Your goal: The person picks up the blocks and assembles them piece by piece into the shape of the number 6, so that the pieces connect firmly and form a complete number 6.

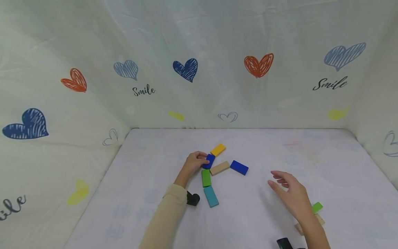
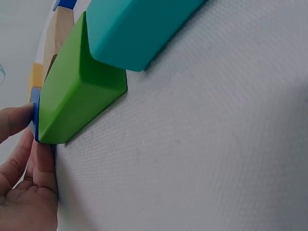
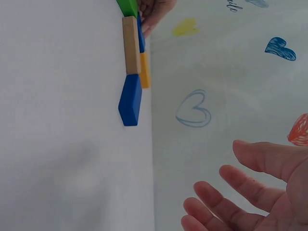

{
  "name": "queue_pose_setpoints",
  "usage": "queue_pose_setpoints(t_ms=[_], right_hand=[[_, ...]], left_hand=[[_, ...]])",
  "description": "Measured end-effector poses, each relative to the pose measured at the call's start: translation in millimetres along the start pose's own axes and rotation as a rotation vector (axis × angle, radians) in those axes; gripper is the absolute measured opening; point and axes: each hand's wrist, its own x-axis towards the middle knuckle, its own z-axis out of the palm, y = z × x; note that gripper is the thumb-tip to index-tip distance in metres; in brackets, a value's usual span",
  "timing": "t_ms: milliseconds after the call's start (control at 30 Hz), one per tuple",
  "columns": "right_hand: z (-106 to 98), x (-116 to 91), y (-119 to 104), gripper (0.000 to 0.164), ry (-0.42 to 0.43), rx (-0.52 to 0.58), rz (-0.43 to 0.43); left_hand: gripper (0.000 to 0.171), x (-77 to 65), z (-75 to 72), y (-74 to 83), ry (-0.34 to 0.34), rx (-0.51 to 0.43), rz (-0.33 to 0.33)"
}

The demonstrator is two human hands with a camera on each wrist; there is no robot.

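My left hand [image 1: 192,163] pinches a blue block [image 1: 209,160] between thumb and fingers. This block stands in a branching line of blocks laid on the white table. Beyond it lies a yellow block [image 1: 218,149]; on the near side come a green block [image 1: 206,178] and a teal block [image 1: 211,196]. A plain wooden block [image 1: 220,168] branches off to the right, ending at a second blue block [image 1: 239,167]. In the left wrist view the green block [image 2: 77,91] partly hides the pinched one. My right hand [image 1: 291,193] hovers right of the line, fingers loosely spread, holding nothing.
Under the right forearm lie a light green block [image 1: 317,207] and wooden blocks [image 1: 319,219], partly covered. A black object [image 1: 193,199] shows beside the left sleeve. Another dark object [image 1: 284,243] shows at the bottom edge. A heart-printed cloth [image 1: 217,97] rises behind the table.
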Motion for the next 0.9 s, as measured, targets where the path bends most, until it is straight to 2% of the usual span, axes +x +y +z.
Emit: queue_pose_setpoints(t_ms=[200,567,800,900], right_hand=[[-14.9,-11.2,17.6,0.045,0.03,-0.048,0.008],[-39.7,-24.7,53.9,0.054,-0.016,-0.068,0.145],[-49.2,-30.4,75.3,0.054,0.031,-0.071,0.195],[-52.8,-29.5,86.5,0.058,0.01,-0.093,0.238]], left_hand=[[0.028,0.0,-0.1,0.1,0.0,0.0,-0.006],[0.028,-0.8,1.1,2.3,0.005,0.011,-0.013],[0.027,1.3,1.4,1.6,0.001,0.015,-0.023],[0.027,1.6,0.1,0.8,0.0,0.014,-0.019]])
